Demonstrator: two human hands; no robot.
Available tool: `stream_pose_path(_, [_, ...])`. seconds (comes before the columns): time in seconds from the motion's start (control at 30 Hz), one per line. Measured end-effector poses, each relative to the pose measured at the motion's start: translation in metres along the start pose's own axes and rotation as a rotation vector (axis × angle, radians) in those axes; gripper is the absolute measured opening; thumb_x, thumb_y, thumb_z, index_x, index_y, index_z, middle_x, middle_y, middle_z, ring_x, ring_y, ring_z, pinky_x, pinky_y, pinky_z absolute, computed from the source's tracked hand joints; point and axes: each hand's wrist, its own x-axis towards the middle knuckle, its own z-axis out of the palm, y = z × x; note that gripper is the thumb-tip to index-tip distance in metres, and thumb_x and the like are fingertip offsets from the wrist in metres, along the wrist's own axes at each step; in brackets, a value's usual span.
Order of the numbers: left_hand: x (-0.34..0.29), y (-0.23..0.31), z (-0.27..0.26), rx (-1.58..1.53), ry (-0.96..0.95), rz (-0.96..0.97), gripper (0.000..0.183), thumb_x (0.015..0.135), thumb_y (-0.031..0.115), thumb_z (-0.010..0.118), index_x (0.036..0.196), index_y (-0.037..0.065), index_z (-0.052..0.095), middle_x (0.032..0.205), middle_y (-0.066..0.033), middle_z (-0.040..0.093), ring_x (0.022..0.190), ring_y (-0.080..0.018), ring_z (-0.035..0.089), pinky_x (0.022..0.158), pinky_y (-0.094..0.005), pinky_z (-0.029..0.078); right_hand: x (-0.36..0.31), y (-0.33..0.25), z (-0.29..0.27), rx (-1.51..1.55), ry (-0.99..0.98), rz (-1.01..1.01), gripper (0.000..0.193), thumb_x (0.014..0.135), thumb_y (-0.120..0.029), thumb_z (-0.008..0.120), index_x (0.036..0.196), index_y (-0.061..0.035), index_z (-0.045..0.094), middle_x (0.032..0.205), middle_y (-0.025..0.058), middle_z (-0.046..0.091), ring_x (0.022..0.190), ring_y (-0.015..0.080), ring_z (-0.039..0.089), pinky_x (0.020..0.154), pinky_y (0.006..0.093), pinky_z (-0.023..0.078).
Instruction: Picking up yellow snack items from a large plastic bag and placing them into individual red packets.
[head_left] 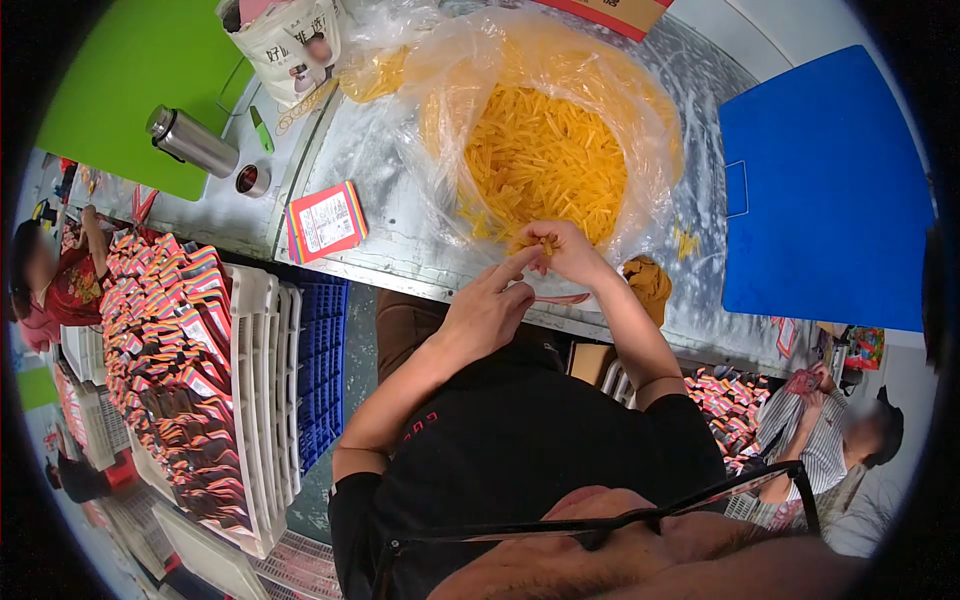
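Note:
At the table's near edge, my left hand (486,314) is closed on a thin pink packet (562,299), seen nearly edge-on. My right hand (572,254) is closed on a few short yellow strips (546,246), just above and beside the packet; the left fingertips reach close to it. Beyond both hands stands a large clear plastic bag (655,130), its mouth spread wide and filled with a heap of yellow strips (545,165). What the strips are made of, I cannot tell. A crumpled brown cloth (647,285) lies right of my right forearm.
A stack of colourful packets (327,222) lies on the metal table (375,160). A steel flask (192,140), cup (253,180) and green-handled knife (262,130) stand or lie left. Stacked white crates (262,400) hold striped packets. A blue board (825,190) is right; people work both sides.

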Motion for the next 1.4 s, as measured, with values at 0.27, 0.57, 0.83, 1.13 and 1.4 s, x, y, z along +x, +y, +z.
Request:
stream_pose_path(0.27, [-0.002, 0.0, 0.001, -0.02, 0.068, 0.004, 0.011, 0.083, 0.003, 0.077, 0.091, 0.0, 0.07, 0.148, -0.0157, 0.054, 0.103, -0.0292, 0.068, 0.085, -0.0399, 0.058, 0.002, 0.004, -0.005, 0.083, -0.027, 0.038, 0.022, 0.092, 0.003, 0.066, 0.114, 0.0017, 0.069, 0.078, 0.0032, 0.066, 0.067, 0.0103, 0.061, 0.058, 0.0255, 0.049])
stream_pose_path(0.57, [-0.014, -0.011, -0.017, -0.059, 0.272, -0.213, 0.016, 0.08, -0.006, 0.077, 0.093, 0.0, 0.071, 0.104, -0.0144, 0.066, 0.094, -0.0328, 0.069, 0.08, -0.0384, 0.056, 0.011, 0.003, -0.023, 0.034, 0.194, 0.073, 0.027, 0.103, -0.016, 0.065, 0.12, 0.0058, 0.069, 0.092, 0.0048, 0.073, 0.066, 0.007, 0.059, 0.058, 0.0234, 0.049])
stream_pose_path(0.83, [-0.017, -0.028, -0.029, -0.057, 0.527, -0.38, 0.016, 0.076, -0.006, 0.082, 0.088, -0.001, 0.072, 0.084, -0.0106, 0.065, 0.074, -0.0232, 0.067, 0.067, -0.032, 0.055, 0.018, 0.019, -0.037, -0.133, 0.29, 0.104, 0.04, 0.103, -0.021, 0.065, 0.135, 0.0022, 0.062, 0.094, 0.0083, 0.074, 0.073, 0.013, 0.067, 0.061, 0.0278, 0.054])
stream_pose_path(1.13, [-0.02, -0.049, -0.022, 0.233, 0.614, -0.24, 0.016, 0.073, -0.001, 0.083, 0.083, 0.005, 0.073, 0.077, -0.0083, 0.06, 0.072, -0.0265, 0.063, 0.061, -0.0377, 0.052, -0.007, -0.052, -0.019, -0.741, 0.125, -0.251, 0.021, 0.098, -0.016, 0.065, 0.115, -0.0049, 0.068, 0.104, 0.0158, 0.07, 0.095, 0.0336, 0.067, 0.082, 0.0407, 0.053])
stream_pose_path(1.4, [-0.02, -0.041, -0.025, 0.418, 0.538, -0.096, 0.02, 0.069, -0.003, 0.081, 0.084, 0.006, 0.072, 0.077, -0.0082, 0.059, 0.076, -0.0281, 0.063, 0.064, -0.0391, 0.051, 0.004, -0.08, -0.005, -0.901, 0.038, -0.231, 0.021, 0.088, -0.004, 0.06, 0.108, -0.0037, 0.062, 0.101, 0.0196, 0.068, 0.101, 0.0412, 0.065, 0.086, 0.0499, 0.052])
